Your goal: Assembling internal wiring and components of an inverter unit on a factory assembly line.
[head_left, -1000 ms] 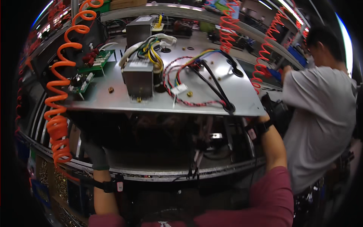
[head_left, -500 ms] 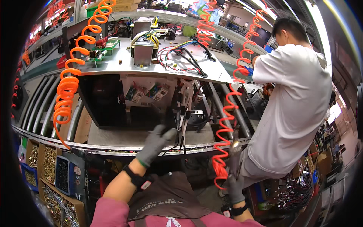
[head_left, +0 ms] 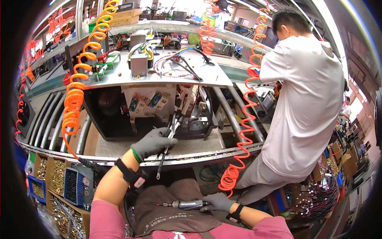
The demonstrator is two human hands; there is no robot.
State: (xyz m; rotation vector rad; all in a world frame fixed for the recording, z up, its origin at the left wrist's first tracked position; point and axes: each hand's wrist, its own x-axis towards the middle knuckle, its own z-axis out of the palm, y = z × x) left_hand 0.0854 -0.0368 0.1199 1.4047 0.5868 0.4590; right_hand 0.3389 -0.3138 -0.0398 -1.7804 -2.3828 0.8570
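My left hand (head_left: pixel 154 143), in a grey glove, is closed around a bundle of cables (head_left: pixel 173 124) at the front of an open black metal housing (head_left: pixel 95 117). One black cable hangs below the fingers and ends in a ring lug (head_left: pixel 158 175). Low over my apron, my gloved right hand (head_left: pixel 218 202) grips a silver air screwdriver (head_left: pixel 187 204), its bit pointing left. Inside the housing are small circuit boards (head_left: pixel 158 100). Across its top lies a metal panel (head_left: pixel 115 76) carrying a transformer (head_left: pixel 140 67) and coloured wires.
The housing stands on a roller conveyor (head_left: pixel 43 119). Coiled orange air hoses (head_left: pixel 71 107) hang at left and right. Bins of screws (head_left: pixel 57 175) sit at lower left. A co-worker in a white shirt (head_left: pixel 304 107) stands close at right, near a heap of wires (head_left: pixel 318 203).
My left hand has moved up to the cables and closed on them. The right hand has come inward to the left, turning the screwdriver level over my lap. My view has shifted slightly.
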